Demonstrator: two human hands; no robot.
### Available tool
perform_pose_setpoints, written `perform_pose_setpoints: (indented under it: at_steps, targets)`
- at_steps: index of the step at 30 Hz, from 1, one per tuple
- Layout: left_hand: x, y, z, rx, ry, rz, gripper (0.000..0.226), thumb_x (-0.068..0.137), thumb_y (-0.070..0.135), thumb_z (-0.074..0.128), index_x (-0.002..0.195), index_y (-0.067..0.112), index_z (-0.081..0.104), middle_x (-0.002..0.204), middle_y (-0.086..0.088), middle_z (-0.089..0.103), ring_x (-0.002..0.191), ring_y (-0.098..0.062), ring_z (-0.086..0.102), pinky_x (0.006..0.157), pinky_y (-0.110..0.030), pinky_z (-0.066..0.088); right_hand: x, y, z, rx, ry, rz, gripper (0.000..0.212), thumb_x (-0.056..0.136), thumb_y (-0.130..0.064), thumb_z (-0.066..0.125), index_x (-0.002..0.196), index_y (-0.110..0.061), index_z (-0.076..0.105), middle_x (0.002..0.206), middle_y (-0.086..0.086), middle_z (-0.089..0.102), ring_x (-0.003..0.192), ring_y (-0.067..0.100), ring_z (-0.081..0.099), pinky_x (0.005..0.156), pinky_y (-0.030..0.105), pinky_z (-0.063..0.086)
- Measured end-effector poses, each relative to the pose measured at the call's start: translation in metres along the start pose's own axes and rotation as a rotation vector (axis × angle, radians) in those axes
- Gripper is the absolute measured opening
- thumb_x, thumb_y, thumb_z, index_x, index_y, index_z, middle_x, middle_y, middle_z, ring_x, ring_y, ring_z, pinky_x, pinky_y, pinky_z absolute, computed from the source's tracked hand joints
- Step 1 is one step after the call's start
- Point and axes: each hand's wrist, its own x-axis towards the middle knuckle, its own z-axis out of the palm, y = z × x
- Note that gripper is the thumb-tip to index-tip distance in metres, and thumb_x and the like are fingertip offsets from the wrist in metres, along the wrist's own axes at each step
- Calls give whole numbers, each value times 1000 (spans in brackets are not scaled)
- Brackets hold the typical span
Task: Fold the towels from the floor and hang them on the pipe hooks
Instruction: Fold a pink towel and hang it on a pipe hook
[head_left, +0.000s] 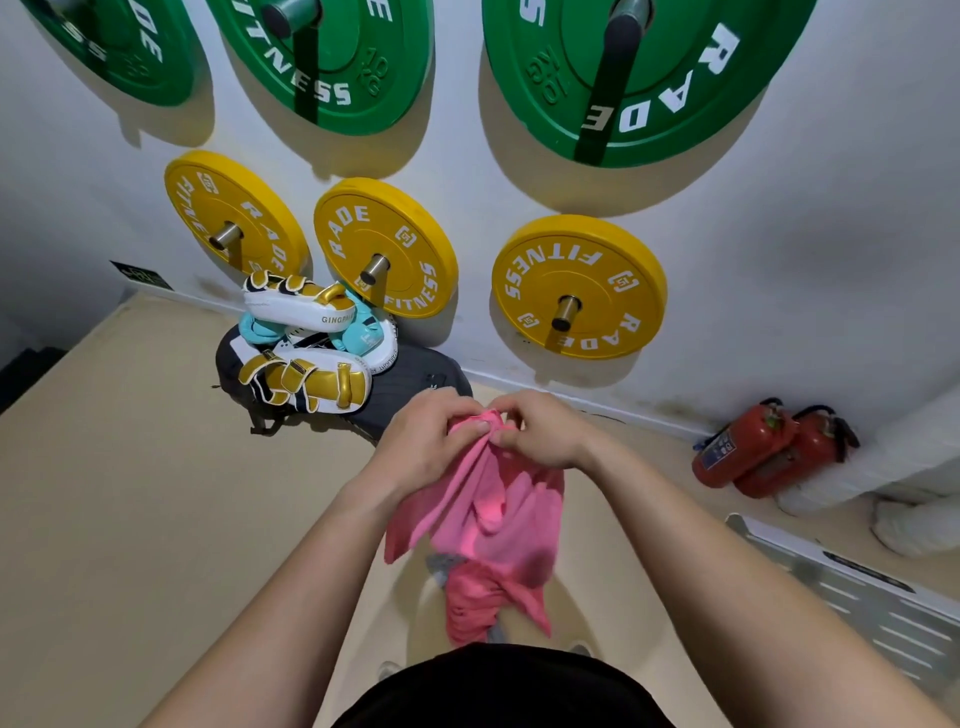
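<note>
Pink terry-cloth towel (488, 525) hangs crumpled below the yellow weight plates (579, 287), its top edge pinched by left hand (431, 441) and right hand (540, 434).

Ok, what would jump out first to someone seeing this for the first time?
The pink towel hangs at centre, its top pinched by the left hand and right hand. Behind it, green weight plates and yellow weight plates sit on pegs on the white wall. Red fire extinguishers sit by the wall at right, gold-and-white boxing pads at left.
</note>
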Motion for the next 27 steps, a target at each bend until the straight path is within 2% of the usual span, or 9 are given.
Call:
perform_pose_setpoints:
  at_steps: [1, 2, 5, 8, 12, 16, 20, 23, 27]
  targets:
    - [-2, -1, -2, -9, -4, 1, 16, 93, 39, 64, 101, 32, 75, 79, 6, 56, 82, -12, 49, 67, -28, 32, 2, -1, 3, -5, -4, -2, 10, 91, -18, 67, 95, -28, 67, 73, -14, 57, 69, 7, 51, 68, 27, 36]
    - [-3, -2, -4, -21, -1, -6, 15, 92, 39, 65, 99, 31, 75, 78, 7, 57, 81, -12, 51, 67, -29, 35, 4, -1, 5, -3, -5, 5, 9, 91, -20, 67, 86, -27, 65, 72, -11, 58, 70, 9, 51, 66, 29, 36]
    - [-9, -12, -8, -24, 18, -69, 8, 88, 37, 69, 90, 29, 72, 76, 11, 59, 78, -9, 53, 66, -31, 39, 7, -1, 4, 33, 11, 22, 11, 89, -23, 69, 80, -24, 65, 67, -8, 60, 61, 4, 50, 56, 22, 37]
    - [-15, -29, -10, -24, 3, -170, 7, 88, 32, 70, 82, 32, 67, 77, 10, 59, 75, -7, 54, 66, -32, 41, 10, 3, -6, 50, 70, 15, 9, 89, -24, 70, 81, -23, 66, 71, -5, 64, 64, 8, 53, 60, 25, 40]
    - [-26, -50, -9, -79, 6, -258, 19, 91, 26, 68, 78, 37, 60, 84, 2, 62, 75, -5, 55, 64, -23, 36, 12, 16, -24, 46, 146, 21, 7, 88, -23, 72, 82, -21, 68, 77, 1, 66, 79, 21, 63, 67, 32, 46]
    - [-31, -63, -10, -68, 40, -295, 12, 94, 25, 65, 87, 35, 66, 87, 3, 64, 80, -7, 56, 67, -27, 38, 10, 27, -37, 77, 163, 7, 7, 90, -18, 70, 84, -14, 68, 73, -1, 57, 74, 17, 55, 68, 32, 42]
    - [-26, -56, -11, -275, 172, -350, 12, 94, 18, 65, 88, 27, 70, 88, 4, 70, 80, -5, 61, 73, -21, 45, 9, 36, -39, 123, 204, 67, 3, 88, -17, 72, 90, -18, 71, 78, 9, 66, 72, 22, 59, 69, 35, 47]
    - [-16, -45, -11, -420, 274, -421, 11, 93, 15, 65, 88, 22, 72, 78, 0, 70, 70, -7, 59, 70, -23, 49, 8, 45, -37, 186, 309, 167, 16, 88, -12, 73, 101, -21, 69, 71, 0, 61, 61, 10, 56, 61, 24, 43]
    - [-6, -35, -2, -532, 270, -473, 5, 88, 13, 72, 83, 15, 72, 55, 2, 61, 56, -13, 56, 56, -23, 50, 4, 56, -31, 227, 388, 283, 18, 88, -9, 72, 103, -19, 72, 73, -2, 64, 64, 6, 57, 61, 19, 45]
